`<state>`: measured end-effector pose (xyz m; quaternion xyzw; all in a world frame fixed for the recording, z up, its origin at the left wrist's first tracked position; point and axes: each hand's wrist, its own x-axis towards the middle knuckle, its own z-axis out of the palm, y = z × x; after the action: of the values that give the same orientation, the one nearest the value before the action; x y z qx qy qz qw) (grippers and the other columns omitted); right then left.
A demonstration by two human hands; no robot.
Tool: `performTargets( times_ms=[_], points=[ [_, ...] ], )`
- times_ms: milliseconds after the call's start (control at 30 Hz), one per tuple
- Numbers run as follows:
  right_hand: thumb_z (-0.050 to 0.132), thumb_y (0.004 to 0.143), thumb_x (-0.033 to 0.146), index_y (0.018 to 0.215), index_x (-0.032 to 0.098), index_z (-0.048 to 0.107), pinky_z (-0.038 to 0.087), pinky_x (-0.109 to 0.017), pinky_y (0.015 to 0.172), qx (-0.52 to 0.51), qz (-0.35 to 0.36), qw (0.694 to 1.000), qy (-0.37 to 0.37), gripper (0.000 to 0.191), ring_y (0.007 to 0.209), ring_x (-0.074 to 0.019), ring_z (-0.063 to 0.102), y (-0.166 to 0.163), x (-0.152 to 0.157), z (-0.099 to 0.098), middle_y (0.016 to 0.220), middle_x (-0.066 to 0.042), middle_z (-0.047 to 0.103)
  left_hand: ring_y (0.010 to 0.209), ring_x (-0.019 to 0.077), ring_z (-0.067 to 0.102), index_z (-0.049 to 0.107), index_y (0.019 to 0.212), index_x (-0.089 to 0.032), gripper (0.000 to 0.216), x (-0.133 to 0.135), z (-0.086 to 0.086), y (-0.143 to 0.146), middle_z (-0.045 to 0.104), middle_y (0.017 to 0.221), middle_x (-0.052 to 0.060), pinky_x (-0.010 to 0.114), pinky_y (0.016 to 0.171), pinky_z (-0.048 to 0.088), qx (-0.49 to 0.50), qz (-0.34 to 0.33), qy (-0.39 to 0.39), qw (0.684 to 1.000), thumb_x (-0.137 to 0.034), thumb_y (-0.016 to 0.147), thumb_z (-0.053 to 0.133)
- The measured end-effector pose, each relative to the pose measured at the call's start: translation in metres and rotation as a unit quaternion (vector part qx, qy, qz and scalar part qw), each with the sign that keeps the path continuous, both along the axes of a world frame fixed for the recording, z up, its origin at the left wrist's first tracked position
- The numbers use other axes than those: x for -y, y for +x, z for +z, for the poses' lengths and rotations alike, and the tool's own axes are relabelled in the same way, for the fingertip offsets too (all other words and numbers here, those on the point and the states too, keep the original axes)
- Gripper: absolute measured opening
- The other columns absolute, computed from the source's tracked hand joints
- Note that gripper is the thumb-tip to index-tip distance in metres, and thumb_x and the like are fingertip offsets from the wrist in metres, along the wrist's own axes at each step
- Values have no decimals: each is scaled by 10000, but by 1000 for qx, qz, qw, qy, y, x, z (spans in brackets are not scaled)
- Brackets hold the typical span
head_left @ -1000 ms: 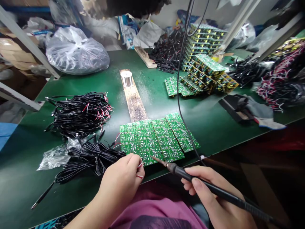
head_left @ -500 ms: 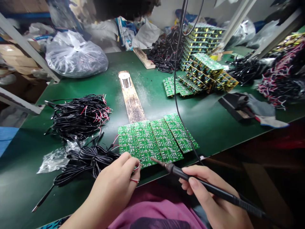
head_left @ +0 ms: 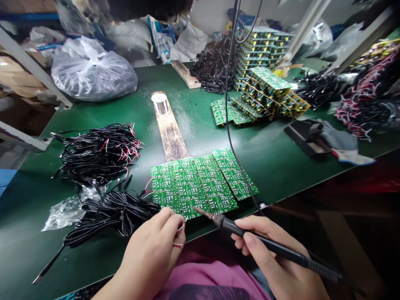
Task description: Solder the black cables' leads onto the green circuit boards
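Observation:
My right hand [head_left: 275, 254] is wrapped round the handle of a black soldering iron [head_left: 265, 241]. Its tip is over the lower part of several green circuit boards [head_left: 218, 179] lying side by side at the table's front edge. At the boards' lower left corner, my left hand [head_left: 153, 250] is closed in a pinch on a thin red-and-white wire [head_left: 178, 245], part of which loops round a finger. Black cables [head_left: 115, 212] lie coiled just left of that hand. Red and white wire ends stick out at the boards' left edge.
Behind the boards a scorched wooden strip [head_left: 173, 137] carries a solder spool [head_left: 160, 104]. A pile of black cables [head_left: 96, 154] lies left, below a filled plastic bag [head_left: 93, 71]. Stacked boards [head_left: 265, 91] stand back right. A hanging black cord [head_left: 227, 108] crosses the boards.
The whole view has shifted slightly, so the table's contents appear a little further left. Both hands keep their grips, and the iron's tip stays over the boards' lower part.

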<state>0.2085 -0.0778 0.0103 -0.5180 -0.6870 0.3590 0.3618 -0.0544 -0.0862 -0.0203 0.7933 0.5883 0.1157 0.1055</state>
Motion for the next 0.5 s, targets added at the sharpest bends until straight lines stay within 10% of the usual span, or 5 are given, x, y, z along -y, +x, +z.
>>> performTargets(
  times_ms=[500],
  points=[
    [534,1023,338,1017,270,687,617,-156,645,-34,14,994,-108,168,721,-112,752,-4,-12,6,794,19,740,816,173,623,603,1042,-252,198,-6,3,-3,609,987,15,325,713,478,57,10,-78,995,-236,1026,407]
  ],
)
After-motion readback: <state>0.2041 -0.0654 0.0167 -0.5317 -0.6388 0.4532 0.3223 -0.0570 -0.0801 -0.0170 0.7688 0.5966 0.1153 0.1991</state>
